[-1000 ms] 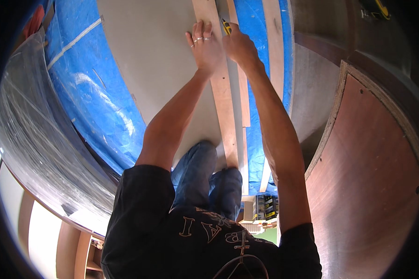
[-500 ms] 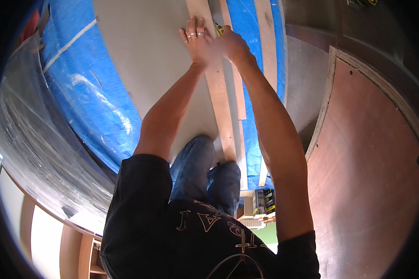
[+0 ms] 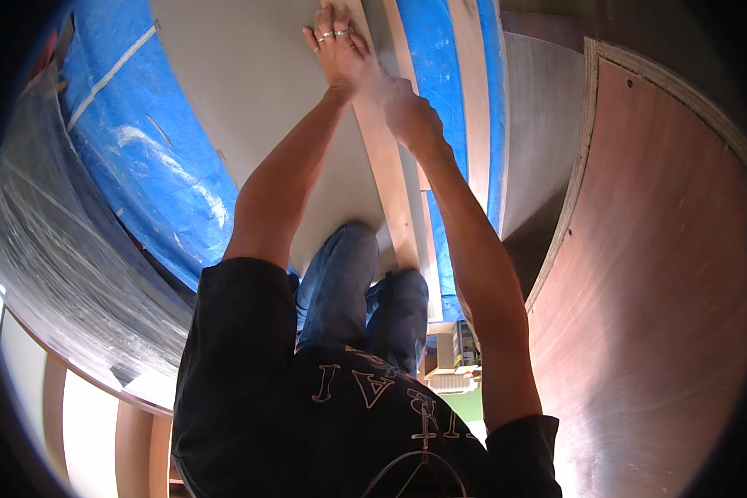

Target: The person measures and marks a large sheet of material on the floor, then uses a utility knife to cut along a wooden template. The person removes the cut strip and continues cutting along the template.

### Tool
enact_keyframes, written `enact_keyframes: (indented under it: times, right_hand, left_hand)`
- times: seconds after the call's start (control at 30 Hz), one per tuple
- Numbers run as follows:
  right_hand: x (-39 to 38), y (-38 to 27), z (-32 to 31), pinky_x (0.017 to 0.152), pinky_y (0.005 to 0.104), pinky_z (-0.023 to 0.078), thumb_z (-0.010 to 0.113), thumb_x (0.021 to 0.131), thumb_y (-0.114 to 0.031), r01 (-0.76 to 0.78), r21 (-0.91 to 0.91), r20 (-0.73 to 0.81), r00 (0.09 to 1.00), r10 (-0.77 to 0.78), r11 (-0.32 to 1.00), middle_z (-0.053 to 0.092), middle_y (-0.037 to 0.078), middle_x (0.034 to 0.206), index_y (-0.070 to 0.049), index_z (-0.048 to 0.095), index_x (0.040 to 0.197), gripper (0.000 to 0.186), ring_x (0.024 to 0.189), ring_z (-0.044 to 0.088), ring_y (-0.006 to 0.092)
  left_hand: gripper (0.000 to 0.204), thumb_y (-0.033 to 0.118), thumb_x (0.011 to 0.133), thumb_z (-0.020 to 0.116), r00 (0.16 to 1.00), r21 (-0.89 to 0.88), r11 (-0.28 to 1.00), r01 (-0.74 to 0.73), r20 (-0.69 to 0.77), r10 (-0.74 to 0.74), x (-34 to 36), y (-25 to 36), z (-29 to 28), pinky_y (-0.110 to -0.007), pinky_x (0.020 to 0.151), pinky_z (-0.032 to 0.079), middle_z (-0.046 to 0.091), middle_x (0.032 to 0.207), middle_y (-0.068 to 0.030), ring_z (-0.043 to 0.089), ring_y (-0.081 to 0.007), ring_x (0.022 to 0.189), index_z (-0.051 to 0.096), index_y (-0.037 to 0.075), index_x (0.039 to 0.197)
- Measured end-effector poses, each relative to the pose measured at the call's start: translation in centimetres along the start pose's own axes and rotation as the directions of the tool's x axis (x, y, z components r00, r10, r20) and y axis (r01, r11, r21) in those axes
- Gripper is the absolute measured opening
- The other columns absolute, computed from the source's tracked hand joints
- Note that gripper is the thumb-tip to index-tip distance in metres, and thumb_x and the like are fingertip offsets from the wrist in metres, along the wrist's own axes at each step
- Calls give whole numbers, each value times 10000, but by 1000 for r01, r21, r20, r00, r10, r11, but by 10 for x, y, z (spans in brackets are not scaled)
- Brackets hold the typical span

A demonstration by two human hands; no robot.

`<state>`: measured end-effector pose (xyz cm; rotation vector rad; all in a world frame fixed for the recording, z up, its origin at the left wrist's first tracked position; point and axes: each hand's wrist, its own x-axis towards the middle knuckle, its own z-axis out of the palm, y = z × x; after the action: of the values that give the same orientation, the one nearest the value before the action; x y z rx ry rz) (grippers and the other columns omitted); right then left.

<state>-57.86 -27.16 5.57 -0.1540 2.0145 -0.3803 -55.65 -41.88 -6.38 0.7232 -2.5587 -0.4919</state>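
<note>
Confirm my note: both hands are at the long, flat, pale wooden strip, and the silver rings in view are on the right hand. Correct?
No, the silver rings in view are on the left hand, as the head view shows. That hand and the right hand are at the long, flat, pale wooden strip.

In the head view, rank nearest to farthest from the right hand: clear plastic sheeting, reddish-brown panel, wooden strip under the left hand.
1. Wooden strip, just left of the right hand.
2. Reddish-brown panel, on the right.
3. Clear plastic sheeting, far left.
</note>
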Motion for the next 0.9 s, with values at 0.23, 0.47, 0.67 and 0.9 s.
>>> enact_keyframes:
  times: [0.23,0.47,0.67,0.9]
  right_hand:
    - [-32,33,21,923,566,492,479,943,-254,0,37,36,999,-1,999,680,296,1087,-156,413,1413,484,1031,643,500]
    - [-51,70,63,531,520,553,590,906,-174,153,-81,-239,956,-168,985,685,189,712,-133,481,1243,357,629,695,388]
    - [-60,80,70,506,545,540,587,906,-175,130,-115,-242,958,-155,985,686,209,725,-142,489,1244,353,616,683,412]
    - [-79,80,57,860,595,506,481,968,-223,12,61,1,1000,-12,998,699,283,994,-165,402,1410,453,944,661,506]
  left_hand:
    - [483,79,982,440,1000,8,1000,-3,-6,3,-1,0,7,-615,1164,213,452,1456,-249,398,-419,1376,429,62,1465]
    - [494,75,966,451,1000,-7,1000,9,19,-9,-3,-2,5,-615,1168,210,437,1465,-259,388,-426,1383,432,54,1459]
    - [484,83,973,449,999,11,1000,13,33,-13,-2,-1,5,-614,1168,208,422,1474,-266,375,-427,1391,434,46,1455]
    - [483,71,981,443,998,3,1000,24,62,-24,-1,0,3,-616,1168,202,409,1487,-261,362,-422,1402,414,48,1462]
